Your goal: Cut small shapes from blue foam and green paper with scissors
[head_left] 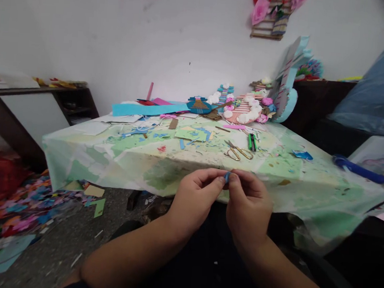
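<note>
My left hand [196, 197] and my right hand [248, 202] meet in front of the table's near edge. Both pinch one small blue scrap [226, 177] between thumbs and fingertips. The fingers of each hand are curled closed round it. Most of the scrap is hidden by the fingertips. Gold-handled scissors [237, 152] lie on the table just beyond my hands, with a green tool [252, 141] beside them.
The table [86, 161] has a pale green cover strewn with paper scraps. A long blue strip [148, 109] and pink-and-white craft pieces [245, 108] sit at the back. A blue glue gun [358, 169] lies at right. Colourful scraps litter the floor [21, 209] at left.
</note>
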{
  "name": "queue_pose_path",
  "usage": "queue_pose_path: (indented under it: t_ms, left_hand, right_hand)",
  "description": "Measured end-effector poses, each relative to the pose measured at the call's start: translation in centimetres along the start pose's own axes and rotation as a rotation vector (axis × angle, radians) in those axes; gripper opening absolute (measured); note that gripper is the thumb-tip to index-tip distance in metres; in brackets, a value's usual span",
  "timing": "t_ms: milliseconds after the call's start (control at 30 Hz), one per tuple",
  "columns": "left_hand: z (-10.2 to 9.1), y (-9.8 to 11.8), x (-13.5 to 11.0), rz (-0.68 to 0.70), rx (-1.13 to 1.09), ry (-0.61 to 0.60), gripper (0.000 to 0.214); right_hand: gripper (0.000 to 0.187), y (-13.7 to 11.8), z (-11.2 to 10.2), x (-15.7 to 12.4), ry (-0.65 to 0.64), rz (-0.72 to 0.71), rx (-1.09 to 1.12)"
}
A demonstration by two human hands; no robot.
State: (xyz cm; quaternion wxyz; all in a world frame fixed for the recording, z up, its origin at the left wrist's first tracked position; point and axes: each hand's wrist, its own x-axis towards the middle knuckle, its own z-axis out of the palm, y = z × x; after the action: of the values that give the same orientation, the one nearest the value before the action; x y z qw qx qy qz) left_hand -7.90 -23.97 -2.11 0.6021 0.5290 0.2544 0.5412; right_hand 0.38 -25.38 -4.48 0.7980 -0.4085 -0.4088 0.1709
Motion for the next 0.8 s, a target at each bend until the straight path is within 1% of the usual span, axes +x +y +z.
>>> queue_pose_path:
  t_ms: [100,167,300,467,600,800]
  left_hand:
    - [0.1,-0.4,0.0,-0.035,-0.069,0.003,0.013]
    - [0.2,-0.5,0.0,-0.033,-0.079,-0.006,0.013]
    - [0.3,-0.4,0.1,-0.012,-0.026,-0.02,0.013]
    - [0.5,-0.5,0.2,-0.047,0.002,0.01,0.011]
    - [0.7,-0.6,0.1,-0.102,-0.103,0.036,0.008]
    - [1.0,-0.1,-0.1,-0.217,-0.263,0.014,0.006]
  right_hand:
    - [0.013,0.1,0.2,0.1,0.019,0.016,0.002]
    - [0.012,0.1,0.2,0.2,0.025,0.009,0.002]
    - [0.01,0.0,-0.2,0.4,0.01,-0.03,-0.033]
    - [0.009,-0.4,-0.8,0.3,0.003,-0.042,-0.123]
    - [0.007,-0.6,-0.8,0.1,0.007,-0.008,-0.077]
    - [0.009,-0.6,-0.8,-0.1,0.045,0.028,-0.092]
